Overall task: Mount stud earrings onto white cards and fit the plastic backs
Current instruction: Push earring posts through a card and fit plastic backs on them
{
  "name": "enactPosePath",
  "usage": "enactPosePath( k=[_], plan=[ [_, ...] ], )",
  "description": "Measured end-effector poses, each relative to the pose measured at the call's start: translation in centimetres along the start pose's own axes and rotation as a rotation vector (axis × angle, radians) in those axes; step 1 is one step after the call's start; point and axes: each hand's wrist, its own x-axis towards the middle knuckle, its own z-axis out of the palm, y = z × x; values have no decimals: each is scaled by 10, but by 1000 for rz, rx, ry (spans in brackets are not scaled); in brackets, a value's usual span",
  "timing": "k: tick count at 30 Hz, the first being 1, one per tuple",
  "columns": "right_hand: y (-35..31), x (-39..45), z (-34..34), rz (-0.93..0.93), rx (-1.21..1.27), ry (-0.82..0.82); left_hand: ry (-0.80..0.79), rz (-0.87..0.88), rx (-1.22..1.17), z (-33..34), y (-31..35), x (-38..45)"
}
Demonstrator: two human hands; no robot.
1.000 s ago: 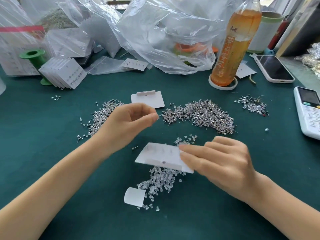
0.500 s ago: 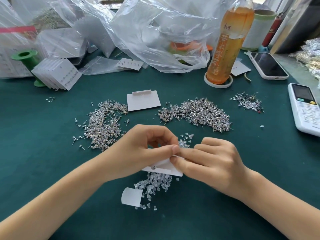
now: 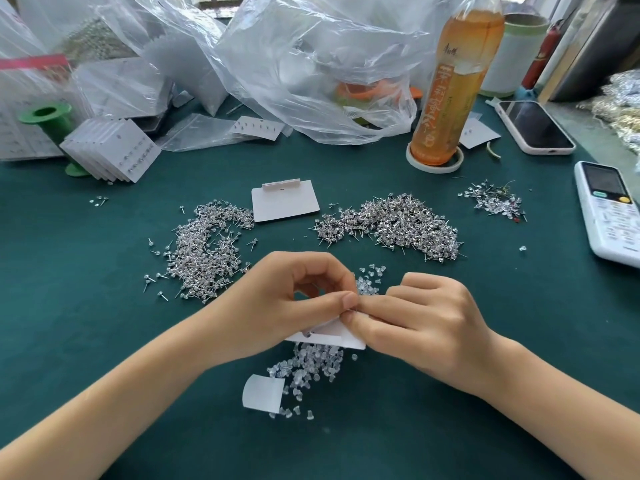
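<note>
A white card (image 3: 329, 336) is held low over the green table between both hands, most of it hidden by them. My right hand (image 3: 419, 323) pinches its right end. My left hand (image 3: 287, 306) meets it with thumb and forefinger pinched together at the card's top edge; whatever they pinch is too small to see. One stud head shows on the card's front edge. Clear plastic backs (image 3: 311, 368) lie heaped under the card. Two piles of stud earrings lie beyond, the left pile (image 3: 204, 251) and the right pile (image 3: 394, 226). A blank white card (image 3: 284, 202) lies between them.
A stack of filled cards (image 3: 110, 150) leans by a green spool (image 3: 48, 119) at back left. Plastic bags (image 3: 294, 71) crowd the back. An orange drink bottle (image 3: 450, 81), a phone (image 3: 533, 128) and a white remote (image 3: 609, 209) stand right. A curled paper scrap (image 3: 261, 391) lies near me.
My left hand came down from above the left stud pile to the card and now pinches at its top edge against my right fingers. The card tipped flatter and is mostly covered.
</note>
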Motion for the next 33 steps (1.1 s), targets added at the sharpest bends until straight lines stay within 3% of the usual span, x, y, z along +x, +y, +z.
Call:
enactPosePath(
  k=[13, 23, 33],
  plan=[
    [0, 0, 3, 103, 147, 35, 8, -49, -50, 1, -1, -1],
    [1, -2, 5, 57, 76, 26, 42, 22, 176, 2, -2, -4],
    [1, -2, 4, 72, 66, 18, 22, 40, 242, 1, 0, -3]
  ],
)
